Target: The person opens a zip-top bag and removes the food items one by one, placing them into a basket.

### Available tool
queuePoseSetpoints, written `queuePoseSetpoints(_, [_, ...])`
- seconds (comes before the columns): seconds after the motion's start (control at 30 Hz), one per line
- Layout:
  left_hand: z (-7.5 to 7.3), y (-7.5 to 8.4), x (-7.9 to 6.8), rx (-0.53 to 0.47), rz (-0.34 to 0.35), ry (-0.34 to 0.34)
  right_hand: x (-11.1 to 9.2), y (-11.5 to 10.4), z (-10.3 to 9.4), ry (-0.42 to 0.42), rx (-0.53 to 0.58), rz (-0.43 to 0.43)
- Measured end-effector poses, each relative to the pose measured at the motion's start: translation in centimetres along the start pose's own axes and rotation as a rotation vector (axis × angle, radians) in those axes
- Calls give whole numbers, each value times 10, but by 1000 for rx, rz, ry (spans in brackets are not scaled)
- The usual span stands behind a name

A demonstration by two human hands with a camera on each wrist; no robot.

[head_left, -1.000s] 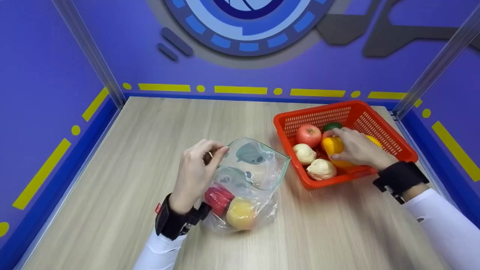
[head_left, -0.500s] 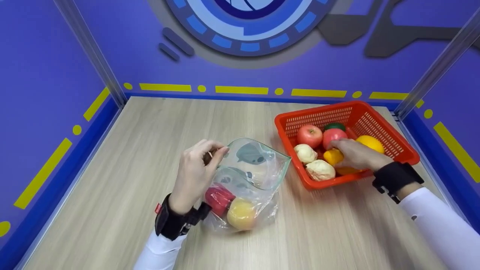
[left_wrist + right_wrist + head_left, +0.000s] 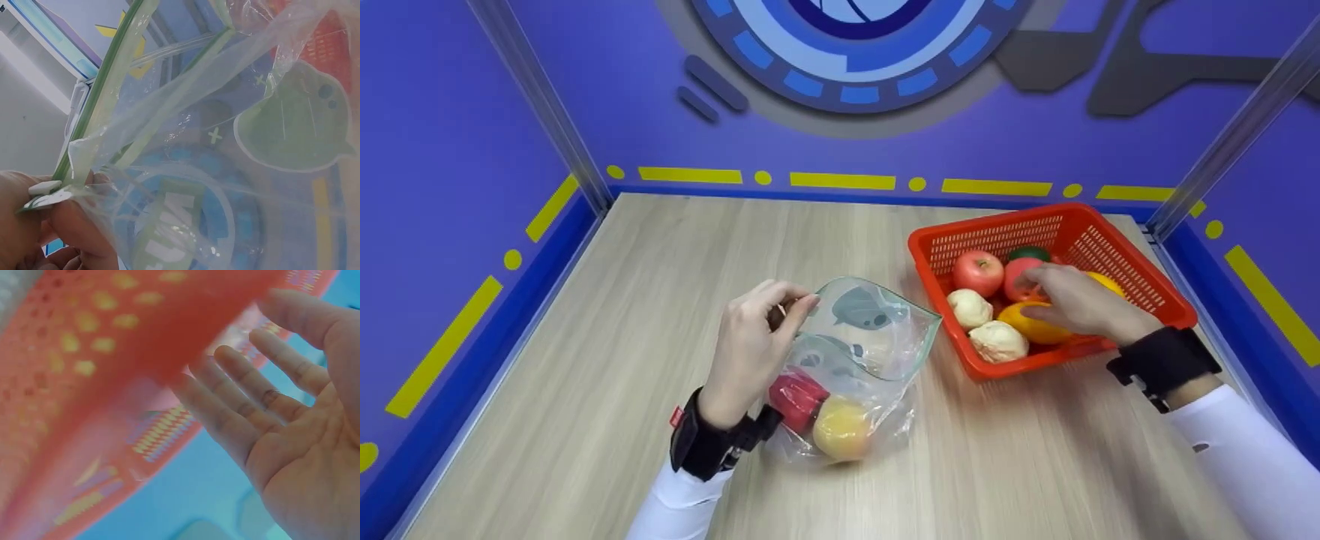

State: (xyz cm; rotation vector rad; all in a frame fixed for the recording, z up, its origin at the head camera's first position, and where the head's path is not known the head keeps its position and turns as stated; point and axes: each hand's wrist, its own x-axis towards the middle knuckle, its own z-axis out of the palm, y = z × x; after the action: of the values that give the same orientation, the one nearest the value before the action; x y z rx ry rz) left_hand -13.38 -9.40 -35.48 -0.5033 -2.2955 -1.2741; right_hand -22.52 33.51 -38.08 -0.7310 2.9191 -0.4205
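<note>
My left hand [image 3: 751,349] pinches the upper left edge of a clear zip bag [image 3: 889,349]; the left wrist view shows thumb and finger on the bag's green zip strip [image 3: 107,95]. Inside the bag lie a red, ridged item [image 3: 796,397] and a yellow, round fruit [image 3: 842,429]. My right hand [image 3: 1084,304] is over the red basket [image 3: 1174,304], just above an elongated orange-yellow fruit [image 3: 1031,322]. In the right wrist view the right hand's fingers [image 3: 225,416] are extended, with nothing held.
Also in the basket are a red apple [image 3: 979,273], a pinkish-red round fruit [image 3: 1018,279], a dark green item [image 3: 1030,254], a yellow fruit [image 3: 1106,283] and two pale, wrinkled items [image 3: 997,341]. Blue-purple panels [image 3: 840,150] wall in the wooden table [image 3: 697,247].
My right hand gripped the orange-yellow fruit earlier and has let go; that fruit now lies flat beside the pale items. The left hand and the bag stay put.
</note>
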Motion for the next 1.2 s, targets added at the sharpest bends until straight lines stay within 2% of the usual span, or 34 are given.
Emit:
queuePoseSetpoints(0.17, [-1, 0, -1, -6, 0, 2, -3, -47, -17, 85, -21, -51])
queuePoseSetpoints(0.3, [-2, 0, -1, -12, -4, 2, -7, -87, -26, 153, -23, -160])
queuePoseSetpoints(0.43, [-2, 2, -1, -16, 4, 5, -8, -122, -23, 209, -8, -306])
queuePoseSetpoints(0.63, [-2, 4, -1, -15, 25, 14, -4, -163, -8, 264, 26, -508])
queuePoseSetpoints(0.77, [-2, 5, -2, -17, 37, 18, 8, -185, 8, 212, 6, -593])
queuePoseSetpoints(0.9, [-1, 5, -3, -25, 50, 22, 26, -203, 27, 117, -52, -607])
queuePoseSetpoints(1.1, [-1, 6, -4, -33, 66, 23, 57, -223, 57, -32, -193, -505])
queuePoseSetpoints(1.2, [-1, 7, -5, -38, 69, 23, 68, -228, 68, -110, -223, -457])
